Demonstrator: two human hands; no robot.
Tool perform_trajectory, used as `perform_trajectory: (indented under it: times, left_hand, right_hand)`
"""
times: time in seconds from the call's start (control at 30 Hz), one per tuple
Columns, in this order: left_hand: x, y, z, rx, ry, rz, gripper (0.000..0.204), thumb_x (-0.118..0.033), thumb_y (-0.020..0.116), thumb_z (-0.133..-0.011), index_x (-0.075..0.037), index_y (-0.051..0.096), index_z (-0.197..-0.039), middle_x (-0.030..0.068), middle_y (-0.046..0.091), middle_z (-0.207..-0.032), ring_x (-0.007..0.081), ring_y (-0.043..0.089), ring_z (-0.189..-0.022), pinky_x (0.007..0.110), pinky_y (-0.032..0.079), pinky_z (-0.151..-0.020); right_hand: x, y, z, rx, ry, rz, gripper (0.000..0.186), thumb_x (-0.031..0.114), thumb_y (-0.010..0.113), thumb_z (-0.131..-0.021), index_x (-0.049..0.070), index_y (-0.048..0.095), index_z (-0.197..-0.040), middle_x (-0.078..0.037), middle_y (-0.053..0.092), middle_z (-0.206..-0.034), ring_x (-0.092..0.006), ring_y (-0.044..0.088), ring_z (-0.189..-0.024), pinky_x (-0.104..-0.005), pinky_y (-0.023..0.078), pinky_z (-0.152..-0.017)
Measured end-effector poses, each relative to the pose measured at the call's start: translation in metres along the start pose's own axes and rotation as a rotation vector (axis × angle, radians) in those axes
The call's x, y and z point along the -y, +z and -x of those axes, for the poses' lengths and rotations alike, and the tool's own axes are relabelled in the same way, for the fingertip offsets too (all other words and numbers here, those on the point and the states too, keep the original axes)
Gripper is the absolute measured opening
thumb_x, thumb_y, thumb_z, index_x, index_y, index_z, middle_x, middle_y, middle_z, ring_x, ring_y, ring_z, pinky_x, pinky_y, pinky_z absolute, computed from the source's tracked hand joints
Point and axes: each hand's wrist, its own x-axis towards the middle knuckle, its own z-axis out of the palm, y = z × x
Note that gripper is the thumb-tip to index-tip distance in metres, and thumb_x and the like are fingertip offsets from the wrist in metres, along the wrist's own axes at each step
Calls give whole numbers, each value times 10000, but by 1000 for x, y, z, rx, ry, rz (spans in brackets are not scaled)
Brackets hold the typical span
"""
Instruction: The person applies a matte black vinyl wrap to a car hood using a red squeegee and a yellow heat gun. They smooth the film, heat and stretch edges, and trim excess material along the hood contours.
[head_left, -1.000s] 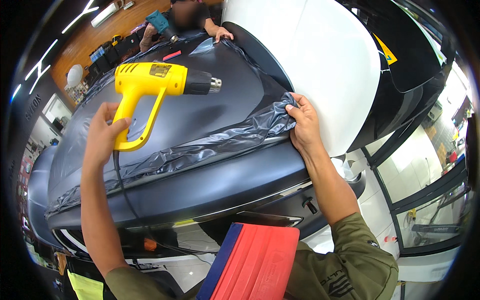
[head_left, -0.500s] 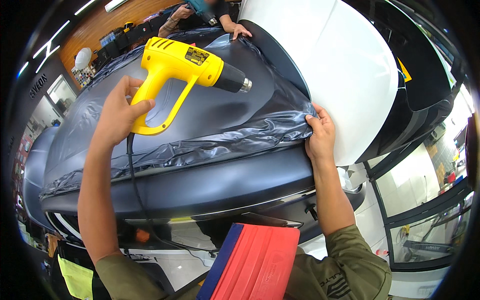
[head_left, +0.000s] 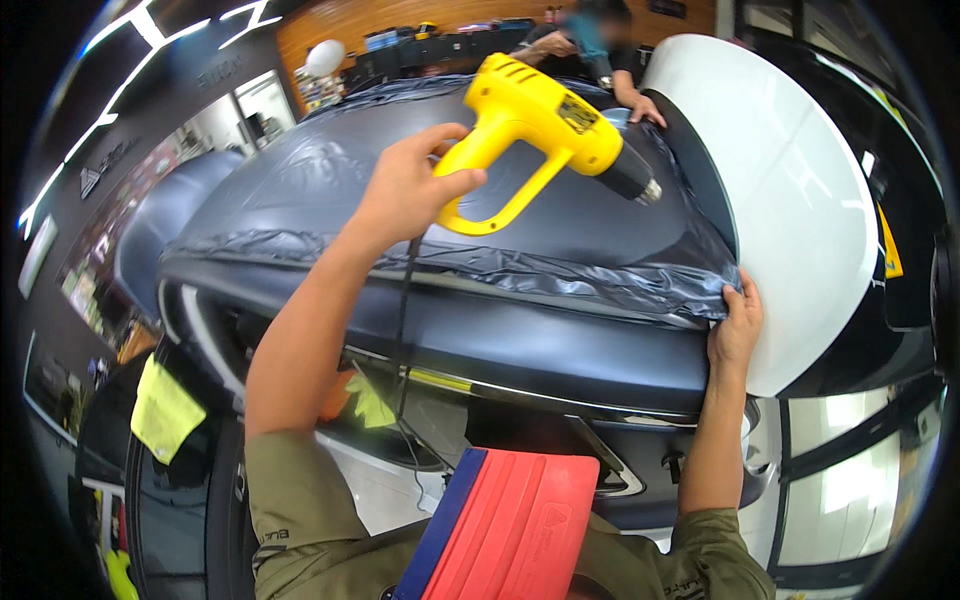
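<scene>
My left hand (head_left: 410, 185) is closed round the handle of a yellow heat gun (head_left: 540, 135), raised over the dark car panel (head_left: 330, 175), its black nozzle and metal tip angled down to the right. My right hand (head_left: 738, 322) pinches the crumpled satin dark-blue film (head_left: 620, 285) at the panel's right corner, beside a white body panel (head_left: 800, 200). A black cord hangs from the gun past the lower body edge (head_left: 540, 350). A red squeegee with a dark-blue edge (head_left: 510, 525) sits at the bottom centre, close to my body.
A co-worker (head_left: 600, 50) behind the panel holds a teal heat gun, the other hand at the film's far corner. A yellow cloth (head_left: 168, 410) hangs at lower left. Glass panes with dark frames (head_left: 835, 470) stand at lower right; shelving and black cases (head_left: 420, 55) line the back wall.
My left hand has carried the heat gun up and rightward, tilting its nozzle downward. The view has swung, showing more of the left side. My right hand still pinches the film corner.
</scene>
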Motion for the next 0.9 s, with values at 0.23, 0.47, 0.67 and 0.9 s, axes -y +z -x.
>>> perform_trajectory:
  times: [0.23,0.47,0.67,0.9]
  left_hand:
    - [-27,1,13,-1,43,-80,599,-216,792,-810,11,580,-1321,170,704,-1093,204,683,-961,329,526,-861]
    - [-39,6,15,-21,17,38,566,-178,787,-816,28,605,-1311,137,703,-1034,158,666,-891,293,526,-812]
    - [-49,16,3,-38,-9,-37,548,-169,772,-827,30,603,-1309,98,685,-1053,143,632,-908,277,496,-825]
    - [-39,16,-1,-30,6,-91,539,-160,762,-834,38,599,-1309,95,684,-1060,142,627,-916,285,498,-830]
  right_hand:
    - [2,3,-1,0,-23,2,408,-24,527,-932,-93,511,-1334,-152,654,-1138,-180,641,-989,-296,505,-913]
    - [2,18,7,14,-6,-49,419,-66,502,-900,-111,502,-1316,-140,667,-1104,-148,649,-914,-261,515,-851]
    - [15,22,11,6,7,-40,406,-68,492,-897,-119,510,-1299,-124,666,-1105,-129,640,-928,-244,500,-857]
    - [14,21,11,9,7,-51,416,-60,491,-899,-124,507,-1310,-115,667,-1100,-117,635,-927,-230,487,-865]
